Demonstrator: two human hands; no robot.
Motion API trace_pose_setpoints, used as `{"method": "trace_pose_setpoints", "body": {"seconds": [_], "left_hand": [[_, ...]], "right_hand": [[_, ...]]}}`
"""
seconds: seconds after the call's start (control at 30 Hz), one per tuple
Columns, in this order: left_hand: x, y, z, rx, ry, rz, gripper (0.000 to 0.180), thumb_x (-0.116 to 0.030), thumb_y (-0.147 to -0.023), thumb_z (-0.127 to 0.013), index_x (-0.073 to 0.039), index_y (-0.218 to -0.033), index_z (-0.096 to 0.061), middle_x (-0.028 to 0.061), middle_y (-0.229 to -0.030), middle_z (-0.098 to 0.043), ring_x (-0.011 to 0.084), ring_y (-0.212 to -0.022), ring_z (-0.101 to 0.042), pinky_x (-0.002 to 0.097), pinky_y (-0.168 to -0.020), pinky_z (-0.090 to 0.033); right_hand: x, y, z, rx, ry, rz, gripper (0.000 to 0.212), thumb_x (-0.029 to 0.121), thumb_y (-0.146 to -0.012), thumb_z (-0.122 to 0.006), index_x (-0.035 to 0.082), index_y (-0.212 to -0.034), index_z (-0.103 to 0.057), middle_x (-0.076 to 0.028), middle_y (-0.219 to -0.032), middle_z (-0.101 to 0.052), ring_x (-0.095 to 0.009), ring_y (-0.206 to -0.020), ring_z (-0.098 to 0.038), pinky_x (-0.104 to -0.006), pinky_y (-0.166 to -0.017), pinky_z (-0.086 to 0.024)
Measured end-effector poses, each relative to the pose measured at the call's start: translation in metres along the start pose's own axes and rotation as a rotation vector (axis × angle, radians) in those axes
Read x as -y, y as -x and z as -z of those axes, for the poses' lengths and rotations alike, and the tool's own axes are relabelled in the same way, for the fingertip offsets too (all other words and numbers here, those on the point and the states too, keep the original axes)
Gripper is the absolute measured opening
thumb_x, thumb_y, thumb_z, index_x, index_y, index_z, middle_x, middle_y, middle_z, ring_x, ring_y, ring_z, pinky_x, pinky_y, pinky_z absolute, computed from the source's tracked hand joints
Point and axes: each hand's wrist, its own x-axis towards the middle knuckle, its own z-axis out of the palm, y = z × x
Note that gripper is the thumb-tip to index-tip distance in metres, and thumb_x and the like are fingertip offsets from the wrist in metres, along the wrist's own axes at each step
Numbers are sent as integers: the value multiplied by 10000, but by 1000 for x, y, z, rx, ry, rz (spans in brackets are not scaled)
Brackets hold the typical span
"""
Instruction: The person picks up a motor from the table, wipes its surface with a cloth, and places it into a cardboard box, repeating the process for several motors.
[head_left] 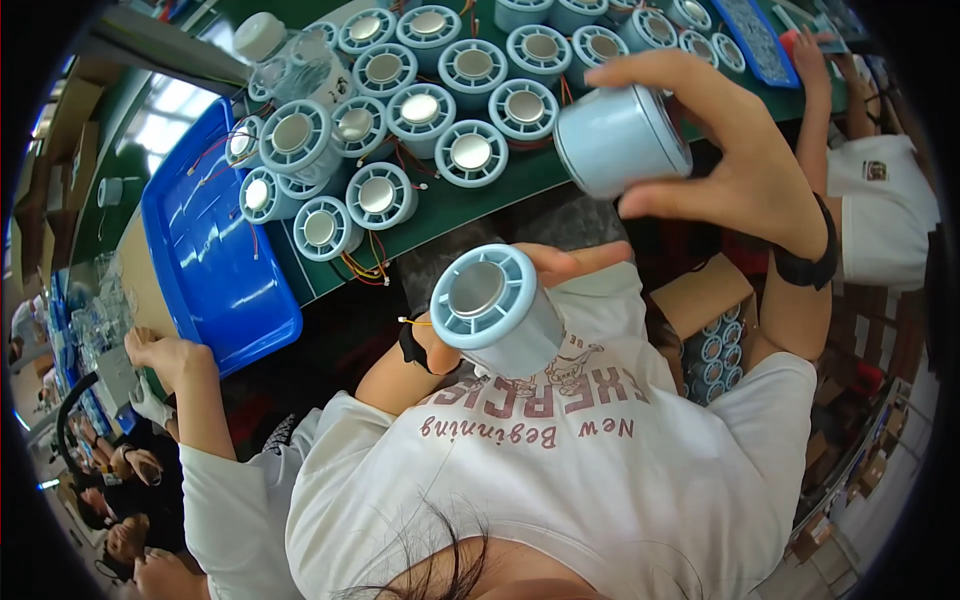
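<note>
My left hand (565, 262) is closed round a light-blue cylindrical housing (525, 335) in front of my chest. Its spoked end ring with a silver metal disc faces up, and a thin wire with a small white plug sticks out at its left. In my right hand (735, 140), between thumb and fingers, is a second light-blue cylindrical housing (615, 145), held tilted above the table's front edge. Its smooth side wall shows; its far end is hidden by my fingers. Several similar housings (470, 153) stand close together on the table beyond, discs up, with coloured wires between them.
An empty blue tray (225, 270) lies at the left of the green table (460, 215). Another blue tray (755, 45) is at the far right. Below my right arm, an open cardboard box (705, 295) holds several similar parts. Co-workers' arms (205, 400) reach in at both sides.
</note>
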Motion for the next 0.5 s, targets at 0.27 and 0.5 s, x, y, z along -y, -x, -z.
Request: {"method": "trace_pose_setpoints", "body": {"seconds": [0.27, 0.5], "left_hand": [[-22, 16, 11, -32, -34, -123, 1130, -718, -622, -745, 21, -1391, -372, 244, -1175, -540, 235, -884, -582, 322, -721, -478], [-31, 16, 5, -75, 406, -196, 1111, -770, -700, -633, 58, -1384, -347, 189, -1043, -581, 72, -468, -423, 180, -414, -334]], "right_hand": [[10, -135, -27, 261, 196, 28, 693, 371, -827, -739, 0, -1338, -455, -184, -1030, -578, -325, -959, -540, -357, -905, -448], [4, -140, -49, 9, 224, 174, 698, 412, -826, -714, -32, -1307, -471, -227, -1177, -554, -334, -1102, -521, -389, -937, -432]]}}
